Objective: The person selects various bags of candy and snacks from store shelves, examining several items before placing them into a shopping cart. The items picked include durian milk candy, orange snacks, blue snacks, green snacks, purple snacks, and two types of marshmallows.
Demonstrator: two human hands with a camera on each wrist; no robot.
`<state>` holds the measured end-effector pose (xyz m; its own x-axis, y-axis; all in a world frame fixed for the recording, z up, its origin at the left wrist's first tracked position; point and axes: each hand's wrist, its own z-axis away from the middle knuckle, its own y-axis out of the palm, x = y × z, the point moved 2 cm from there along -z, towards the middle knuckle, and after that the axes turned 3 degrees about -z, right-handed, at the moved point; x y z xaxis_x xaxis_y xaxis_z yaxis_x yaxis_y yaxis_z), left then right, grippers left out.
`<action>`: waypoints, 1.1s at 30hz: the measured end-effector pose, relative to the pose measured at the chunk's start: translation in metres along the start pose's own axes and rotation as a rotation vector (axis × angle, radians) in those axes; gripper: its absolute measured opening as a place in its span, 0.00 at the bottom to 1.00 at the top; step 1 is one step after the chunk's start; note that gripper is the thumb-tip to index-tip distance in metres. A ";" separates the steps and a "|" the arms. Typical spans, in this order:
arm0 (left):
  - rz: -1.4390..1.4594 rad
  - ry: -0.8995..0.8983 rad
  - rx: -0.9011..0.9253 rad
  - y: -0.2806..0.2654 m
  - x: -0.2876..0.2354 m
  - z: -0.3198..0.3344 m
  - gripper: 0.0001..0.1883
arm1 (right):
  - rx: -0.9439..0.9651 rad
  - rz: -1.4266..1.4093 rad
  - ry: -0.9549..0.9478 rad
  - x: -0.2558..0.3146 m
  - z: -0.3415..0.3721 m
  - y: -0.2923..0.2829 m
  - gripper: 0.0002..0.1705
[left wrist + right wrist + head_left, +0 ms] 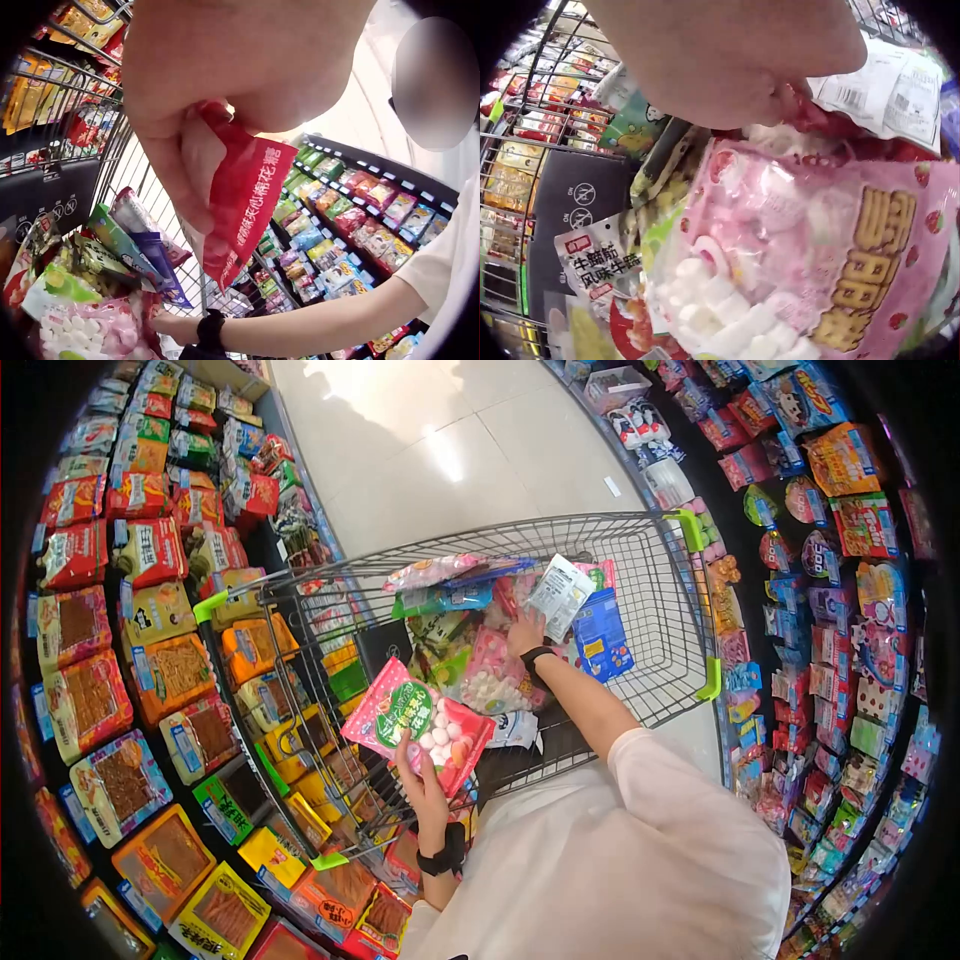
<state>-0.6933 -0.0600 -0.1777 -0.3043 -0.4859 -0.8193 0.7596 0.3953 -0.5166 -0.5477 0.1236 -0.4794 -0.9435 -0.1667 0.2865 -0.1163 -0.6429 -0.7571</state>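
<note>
My left hand (pixel 425 790) grips a pink and red marshmallow bag (pixel 455 730) by its lower edge, thumb on its front, raised over the near left part of the shopping cart. In the left wrist view that hand (pixel 232 67) pinches the red bag side (pixel 244 202). My right hand (pixel 525 635) reaches down into the cart, and in the right wrist view its fingertips pinch crumpled red packaging (pixel 806 112). Most of that package is hidden under a silver-white packet (pixel 889 90) and a pink strawberry marshmallow bag (pixel 780 247).
The wire shopping cart (pixel 660 580) has green corners and holds several snack bags, among them a blue packet (pixel 603 635). A black panel (pixel 577 202) stands inside it. Snack shelves (pixel 150 660) line the left, candy shelves (pixel 830 610) the right. Tiled floor (pixel 450 450) lies ahead.
</note>
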 end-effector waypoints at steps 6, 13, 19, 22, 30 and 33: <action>0.023 0.021 0.091 0.000 -0.016 -0.021 0.18 | -0.359 -0.307 -0.128 -0.035 0.015 -0.056 0.13; 0.233 -0.016 0.386 0.038 -0.012 -0.049 0.23 | -0.563 -0.723 -0.538 0.001 0.243 -0.277 0.12; 0.557 -0.014 0.638 0.055 -0.078 -0.048 0.21 | -0.419 -0.586 -0.790 0.029 0.339 -0.306 0.03; 0.372 0.188 0.609 0.060 -0.113 -0.028 0.17 | -0.564 -0.505 -0.764 0.054 0.343 -0.295 0.06; 0.270 0.338 0.915 0.058 -0.134 -0.008 0.18 | -1.181 -1.175 -0.207 0.012 0.386 -0.298 0.09; 0.222 0.480 1.083 0.052 -0.156 0.004 0.18 | -0.978 -1.417 -0.088 -0.011 0.397 -0.274 0.31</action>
<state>-0.6041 0.0328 -0.0753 -0.1144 -0.0600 -0.9916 0.8406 -0.5379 -0.0644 -0.3821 0.0049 -0.0423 0.0670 0.0249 0.9974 -0.9396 0.3378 0.0546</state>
